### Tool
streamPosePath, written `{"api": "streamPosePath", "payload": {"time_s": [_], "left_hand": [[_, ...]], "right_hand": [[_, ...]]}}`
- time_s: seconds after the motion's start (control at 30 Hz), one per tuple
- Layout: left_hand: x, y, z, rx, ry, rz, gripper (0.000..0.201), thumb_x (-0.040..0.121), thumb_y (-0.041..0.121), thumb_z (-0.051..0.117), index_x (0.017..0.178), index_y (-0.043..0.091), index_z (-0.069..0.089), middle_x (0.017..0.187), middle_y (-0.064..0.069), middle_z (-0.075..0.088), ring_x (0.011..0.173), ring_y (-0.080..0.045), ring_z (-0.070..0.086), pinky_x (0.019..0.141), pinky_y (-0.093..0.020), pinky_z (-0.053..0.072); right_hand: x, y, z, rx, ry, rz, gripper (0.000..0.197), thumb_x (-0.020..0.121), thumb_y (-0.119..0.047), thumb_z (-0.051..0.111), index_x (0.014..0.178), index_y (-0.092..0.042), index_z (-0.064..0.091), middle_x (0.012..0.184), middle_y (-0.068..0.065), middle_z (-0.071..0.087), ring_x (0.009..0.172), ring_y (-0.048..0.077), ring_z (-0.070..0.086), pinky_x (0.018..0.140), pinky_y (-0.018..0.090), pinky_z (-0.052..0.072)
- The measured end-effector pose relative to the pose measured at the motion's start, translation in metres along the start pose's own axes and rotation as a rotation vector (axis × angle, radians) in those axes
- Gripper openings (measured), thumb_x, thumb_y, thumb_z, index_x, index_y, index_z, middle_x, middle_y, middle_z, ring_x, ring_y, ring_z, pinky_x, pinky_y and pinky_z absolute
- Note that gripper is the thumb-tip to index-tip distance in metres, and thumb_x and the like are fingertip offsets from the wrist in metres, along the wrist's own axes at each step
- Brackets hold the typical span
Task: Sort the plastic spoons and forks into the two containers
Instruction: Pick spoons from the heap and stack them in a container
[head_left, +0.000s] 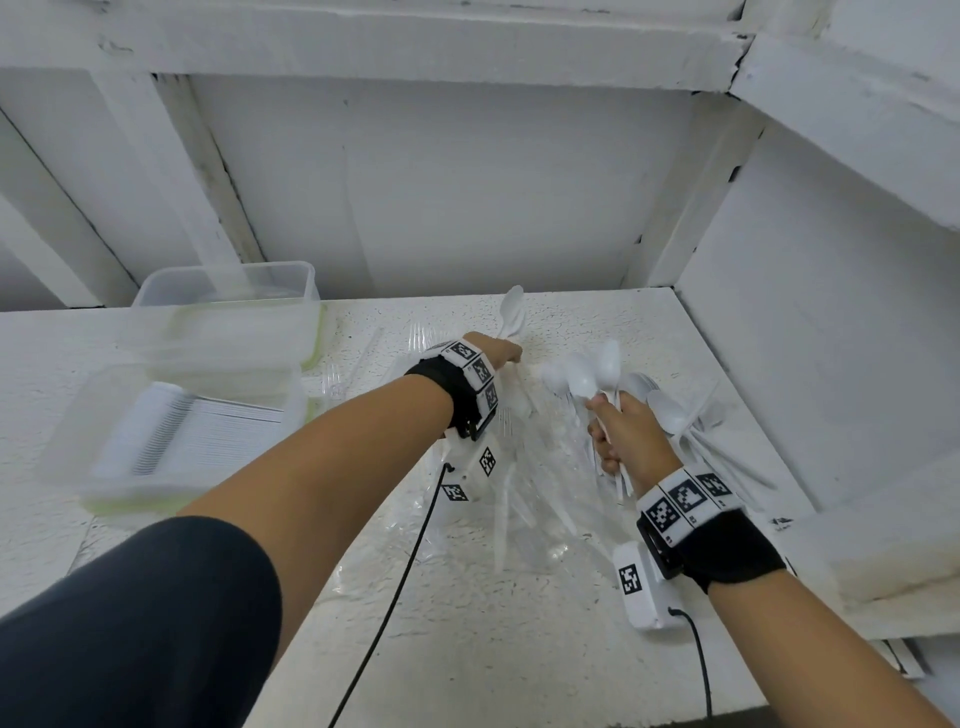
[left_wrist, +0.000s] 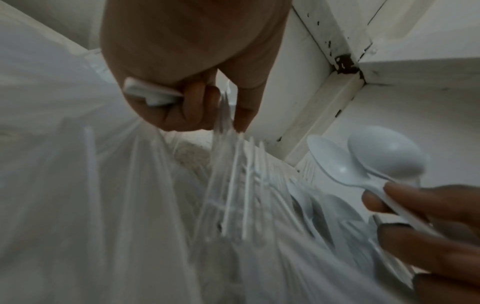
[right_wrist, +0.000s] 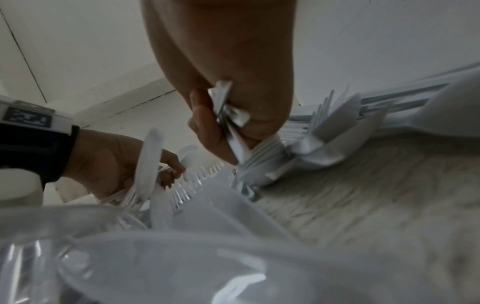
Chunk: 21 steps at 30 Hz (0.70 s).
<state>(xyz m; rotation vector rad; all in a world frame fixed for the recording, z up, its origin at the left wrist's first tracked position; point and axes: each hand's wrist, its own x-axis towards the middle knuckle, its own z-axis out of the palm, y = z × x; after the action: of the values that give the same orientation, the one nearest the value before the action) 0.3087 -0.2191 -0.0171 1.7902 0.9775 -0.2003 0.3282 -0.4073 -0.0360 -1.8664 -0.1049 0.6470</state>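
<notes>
Head view: both hands (head_left: 621, 431) grip white spoons (head_left: 584, 376).

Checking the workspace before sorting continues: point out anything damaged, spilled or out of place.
Paint is chipped dark at the wall frame joint. The cutlery pile sprawls loose over clear plastic, normal mid-sort. Left hand holds one spoon; right hand grips a spoon bundle.

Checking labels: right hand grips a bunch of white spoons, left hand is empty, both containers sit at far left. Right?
Not quite: the left hand is not empty. It holds a white spoon, as the head view shows. The rest stands: the right hand grips a bunch of spoons, and both containers sit at far left.
</notes>
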Motion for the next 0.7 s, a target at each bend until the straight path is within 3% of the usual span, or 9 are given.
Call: {"api": "streamPosePath", "payload": {"time_s": [0.1, 0.23, 0.33, 0.43, 0.53, 0.6, 0.7], "left_hand": [[-0.005, 0.002, -0.006, -0.197, 0.036, 0.084, 0.023, 0.085, 0.013, 0.059, 0.067, 0.013, 0.046, 0.065, -0.002, 0.042, 0.052, -0.013, 0.034, 0.046, -0.021, 0.028], [-0.025, 0.006, -0.025, -0.467, 0.129, 0.201, 0.013, 0.084, 0.01, 0.059, 0.075, 0.018, 0.052, 0.08, -0.007, 0.047, 0.051, -0.011, 0.032, 0.044, -0.019, 0.024], [-0.047, 0.01, -0.043, -0.593, 0.143, 0.277, 0.008, 0.085, 0.012, 0.057, 0.082, 0.018, 0.052, 0.088, -0.005, 0.053, 0.051, -0.009, 0.03, 0.041, -0.016, 0.022], [-0.073, 0.004, -0.059, -0.627, 0.111, 0.355, 0.008, 0.087, 0.013, 0.055, 0.094, 0.018, 0.055, 0.085, 0.001, 0.062, 0.048, -0.007, 0.029, 0.037, -0.015, 0.022], [-0.098, -0.012, -0.069, -0.571, 0.039, 0.427, 0.007, 0.088, 0.011, 0.055, 0.09, 0.017, 0.058, 0.089, -0.003, 0.066, 0.046, -0.007, 0.027, 0.037, -0.016, 0.019], [-0.114, -0.027, -0.072, -0.54, -0.009, 0.443, 0.009, 0.088, 0.011, 0.056, 0.086, 0.018, 0.061, 0.083, -0.003, 0.064, 0.048, -0.008, 0.027, 0.041, -0.018, 0.017], [-0.134, -0.049, -0.075, -0.51, -0.049, 0.458, 0.011, 0.089, 0.011, 0.056, 0.088, 0.019, 0.063, 0.082, -0.004, 0.063, 0.048, -0.007, 0.028, 0.044, -0.019, 0.017]], "right_hand": [[-0.003, -0.004, -0.002, -0.008, -0.006, -0.031, 0.016, 0.097, -0.022, 0.043, 0.085, -0.015, 0.05, 0.063, 0.002, 0.043, 0.033, 0.004, 0.03, 0.035, 0.017, 0.026], [-0.012, -0.017, -0.005, -0.015, -0.016, -0.104, 0.015, 0.097, -0.023, 0.044, 0.085, -0.02, 0.052, 0.062, 0.002, 0.044, 0.036, 0.006, 0.032, 0.037, 0.018, 0.028], [-0.023, -0.031, -0.004, -0.02, -0.04, -0.161, 0.014, 0.098, -0.02, 0.043, 0.09, -0.015, 0.053, 0.062, 0.002, 0.046, 0.045, 0.01, 0.035, 0.042, 0.021, 0.029], [-0.036, -0.05, 0.0, -0.002, -0.066, -0.196, 0.015, 0.097, -0.015, 0.041, 0.087, -0.015, 0.052, 0.066, 0.001, 0.048, 0.048, 0.01, 0.036, 0.043, 0.021, 0.028], [-0.053, -0.071, 0.013, 0.032, -0.098, -0.274, 0.016, 0.096, -0.018, 0.045, 0.081, -0.018, 0.048, 0.062, -0.002, 0.043, 0.042, 0.004, 0.033, 0.037, 0.017, 0.026], [-0.064, -0.081, 0.028, 0.061, -0.131, -0.356, 0.022, 0.094, -0.023, 0.053, 0.076, -0.018, 0.042, 0.059, -0.004, 0.039, 0.039, 0.003, 0.03, 0.035, 0.016, 0.025], [-0.076, -0.085, 0.056, 0.152, -0.165, -0.364, 0.017, 0.09, -0.027, 0.06, 0.079, -0.019, 0.049, 0.059, -0.003, 0.037, 0.039, 0.004, 0.028, 0.035, 0.017, 0.023]]}}
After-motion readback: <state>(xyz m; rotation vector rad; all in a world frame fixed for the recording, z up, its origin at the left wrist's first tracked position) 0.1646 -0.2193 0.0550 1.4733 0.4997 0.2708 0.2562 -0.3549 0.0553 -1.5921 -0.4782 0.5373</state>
